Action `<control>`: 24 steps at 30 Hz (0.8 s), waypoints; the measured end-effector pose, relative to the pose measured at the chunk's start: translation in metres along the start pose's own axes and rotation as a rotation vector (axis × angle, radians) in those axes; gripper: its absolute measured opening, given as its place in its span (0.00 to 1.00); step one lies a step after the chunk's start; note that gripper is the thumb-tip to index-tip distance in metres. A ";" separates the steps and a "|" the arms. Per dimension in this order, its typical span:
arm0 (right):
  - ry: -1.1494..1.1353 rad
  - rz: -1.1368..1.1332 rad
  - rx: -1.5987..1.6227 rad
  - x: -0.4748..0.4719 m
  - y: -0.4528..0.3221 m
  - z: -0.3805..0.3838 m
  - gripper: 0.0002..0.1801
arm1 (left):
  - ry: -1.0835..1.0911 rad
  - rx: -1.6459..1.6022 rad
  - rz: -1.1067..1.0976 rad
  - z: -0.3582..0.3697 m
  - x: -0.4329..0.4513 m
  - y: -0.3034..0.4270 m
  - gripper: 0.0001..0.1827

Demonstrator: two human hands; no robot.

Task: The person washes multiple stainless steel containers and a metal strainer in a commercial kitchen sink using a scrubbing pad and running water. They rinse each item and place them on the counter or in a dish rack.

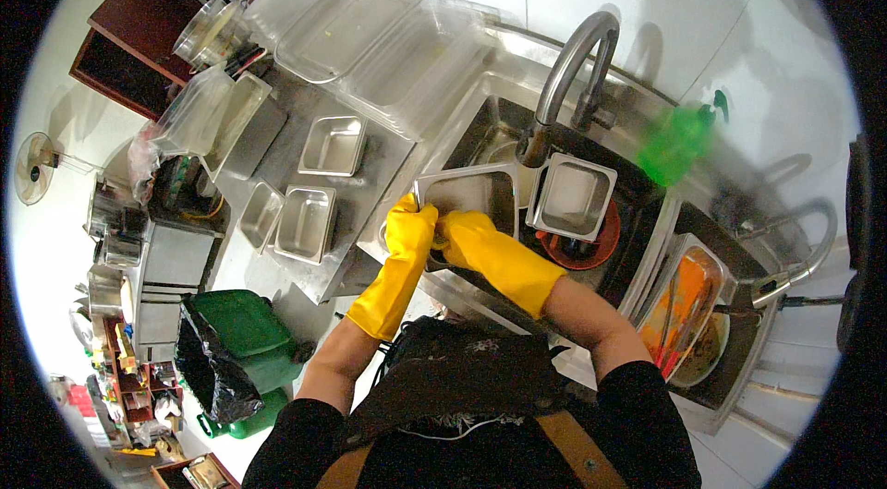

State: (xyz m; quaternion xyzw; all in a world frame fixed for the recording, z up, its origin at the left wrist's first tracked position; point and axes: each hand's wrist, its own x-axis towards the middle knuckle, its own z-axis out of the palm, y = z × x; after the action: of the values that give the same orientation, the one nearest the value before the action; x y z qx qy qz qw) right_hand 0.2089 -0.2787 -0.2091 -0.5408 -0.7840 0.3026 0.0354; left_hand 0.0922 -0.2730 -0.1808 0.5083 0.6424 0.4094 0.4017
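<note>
Both my hands wear long yellow rubber gloves. My left hand [410, 217] grips the near left corner of a large steel food pan [468, 192], which is tilted over the sink basin [478, 122]. Close beside it, my right hand [468, 233] is curled against the pan's near edge. Its fingertips are hidden, so I cannot tell whether it holds the rim or something small. To the right, a smaller steel pan [574, 194] sits above a red round container [610, 239] in the basin. A curved steel faucet [554, 84] arches over the sink.
Left on the steel counter [360, 212] stand several small steel pans [305, 222]. Stacked clear plastic tubs [409, 66] and a wire mesh basket [346, 25] lie behind. A second basin at right holds an orange-stained tub [682, 295]. A green bin [239, 323] stands at lower left.
</note>
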 end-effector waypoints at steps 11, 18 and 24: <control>-0.007 0.138 -0.069 0.002 -0.007 0.007 0.25 | 0.100 0.155 -0.133 -0.017 0.009 -0.022 0.13; 0.339 0.172 -0.148 0.052 0.000 0.043 0.17 | 0.163 0.071 -0.262 -0.010 0.006 -0.052 0.13; -0.005 0.343 0.015 0.023 0.000 0.007 0.18 | 0.110 0.174 -0.107 -0.015 0.003 -0.020 0.10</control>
State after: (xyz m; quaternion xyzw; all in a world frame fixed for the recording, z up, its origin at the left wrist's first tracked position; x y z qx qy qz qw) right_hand 0.1964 -0.2621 -0.2211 -0.6658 -0.6780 0.3111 -0.0147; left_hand 0.0717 -0.2748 -0.1949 0.4831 0.7226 0.3575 0.3414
